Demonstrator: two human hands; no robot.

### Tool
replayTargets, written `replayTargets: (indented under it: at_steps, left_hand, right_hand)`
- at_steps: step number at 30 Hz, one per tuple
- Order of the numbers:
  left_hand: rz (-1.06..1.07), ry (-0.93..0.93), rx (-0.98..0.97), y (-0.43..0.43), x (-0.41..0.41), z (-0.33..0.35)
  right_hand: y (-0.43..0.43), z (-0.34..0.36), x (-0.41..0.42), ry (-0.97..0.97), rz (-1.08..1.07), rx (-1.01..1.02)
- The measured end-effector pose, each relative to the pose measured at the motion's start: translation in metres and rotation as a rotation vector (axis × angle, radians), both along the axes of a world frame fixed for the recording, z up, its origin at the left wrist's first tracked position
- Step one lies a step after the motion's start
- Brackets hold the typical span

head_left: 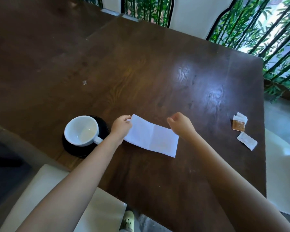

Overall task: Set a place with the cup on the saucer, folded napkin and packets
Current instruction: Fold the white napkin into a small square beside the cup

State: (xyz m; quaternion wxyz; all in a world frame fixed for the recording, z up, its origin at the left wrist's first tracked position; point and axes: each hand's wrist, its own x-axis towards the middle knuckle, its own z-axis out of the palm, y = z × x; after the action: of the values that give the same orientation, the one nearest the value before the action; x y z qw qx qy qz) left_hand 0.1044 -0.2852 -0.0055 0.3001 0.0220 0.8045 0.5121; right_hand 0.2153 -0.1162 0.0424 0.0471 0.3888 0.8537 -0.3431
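Sitting on its black saucer (102, 129), the white cup (81, 130) is already in place near the left edge of the bench (141, 72). So that part looks done. The napkin (151, 136) lies flat in the middle, with one crease down it, and seems only half folded. The left hand (121, 126) pinches the napkin's far left corner. The right hand (181, 123) floats just above the right end, fingers curled, holding nothing. The packets (241, 129) wait well apart on the right side, so they are probably still to be moved.
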Motion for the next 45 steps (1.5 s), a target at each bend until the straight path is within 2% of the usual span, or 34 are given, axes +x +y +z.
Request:
replayTargets:
  at_steps: [4, 7, 12, 17, 27, 31, 34, 40, 45]
  left_hand:
    - [0.008, 0.136, -0.122, 0.003, -0.003, -0.02]
    - [0.018, 0.216, -0.165, 0.005, -0.003, -0.026]
    - [0.024, 0.337, -0.217, 0.006, -0.004, -0.027]
    - [-0.029, 0.49, -0.347, 0.009, -0.007, -0.027]
    - [-0.056, 0.519, -0.36, 0.016, -0.01, -0.026]
    - [-0.073, 0.53, -0.352, 0.017, -0.008, -0.025]
    - [-0.104, 0.489, -0.331, 0.019, -0.002, -0.025]
    - [-0.149, 0.326, -0.313, 0.024, 0.014, -0.032]
    - [-0.159, 0.323, -0.321, 0.02, 0.027, -0.039]
  right_hand:
    - [0.007, -0.034, 0.024, -0.087, -0.068, 0.075]
    - [0.005, -0.054, 0.038, -0.117, -0.129, 0.041]
    - [0.002, -0.068, 0.042, -0.066, -0.186, -0.102]
    - [-0.001, -0.068, 0.042, -0.016, -0.295, -0.116]
    - [-0.001, -0.065, 0.028, -0.056, -0.377, -0.346]
    - [0.008, -0.066, 0.032, 0.004, -0.393, -0.337]
    - [0.02, -0.065, 0.04, 0.015, -0.374, -0.291]
    - [0.041, -0.061, 0.062, 0.056, -0.447, -0.505]
    - [0.05, -0.061, 0.068, 0.073, -0.446, -0.509]
